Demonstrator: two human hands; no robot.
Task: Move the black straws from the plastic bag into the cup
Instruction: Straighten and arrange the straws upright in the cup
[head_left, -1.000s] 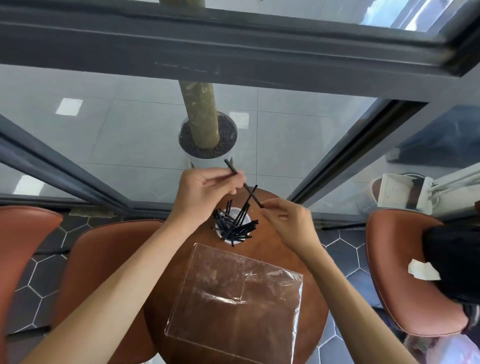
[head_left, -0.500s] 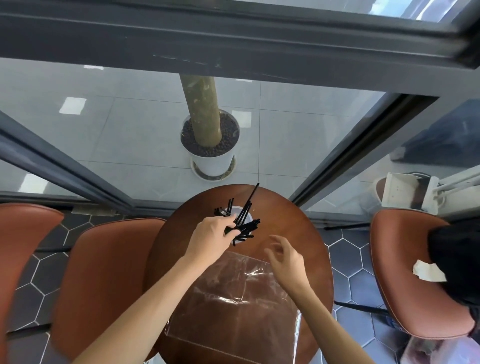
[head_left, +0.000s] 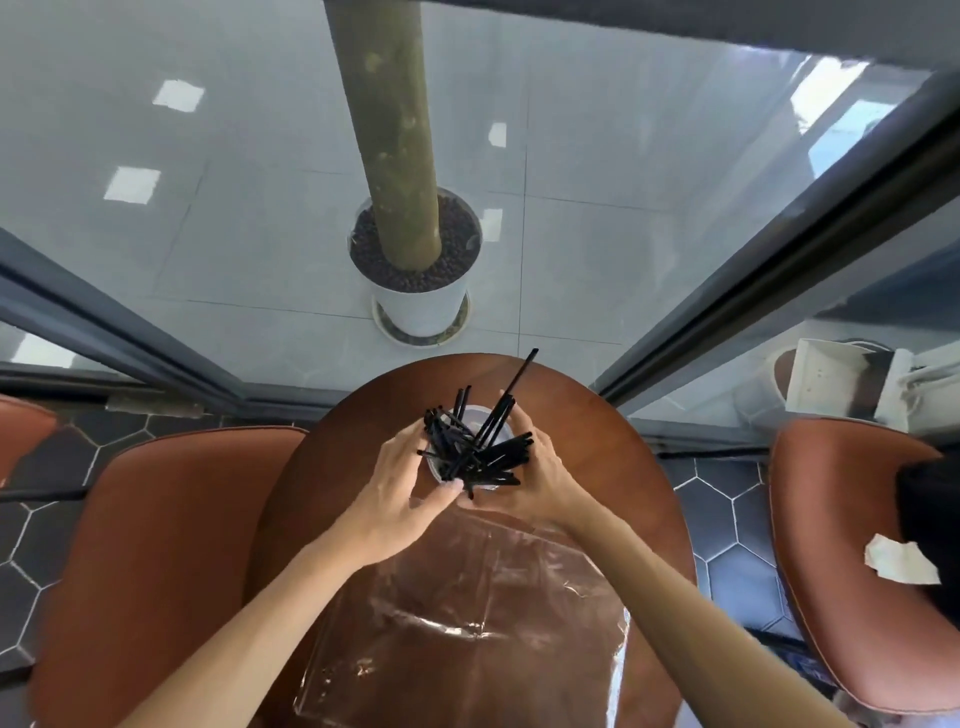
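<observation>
Head view: both hands, left (head_left: 397, 486) and right (head_left: 540, 480), curl round the cup (head_left: 470, 470) on the table's (head_left: 597, 447) far side, its light, stiff straws (head_left: 475, 447) splayed and tippy, so I'd grip low; the bag (head_left: 467, 618) lies near.

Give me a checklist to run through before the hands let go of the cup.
1. Plastic bag emptied of straws: ok, none visible inside.
2. Black straws in the cup: ok, but they splay out over the rim.
3. Cup upright on the table: cannot tell, the hands hide its base.
4. Left hand and right hand steadying both sides of the cup: ok.
5. Tall straw settled: cannot tell, it leans well past the rim.
</observation>
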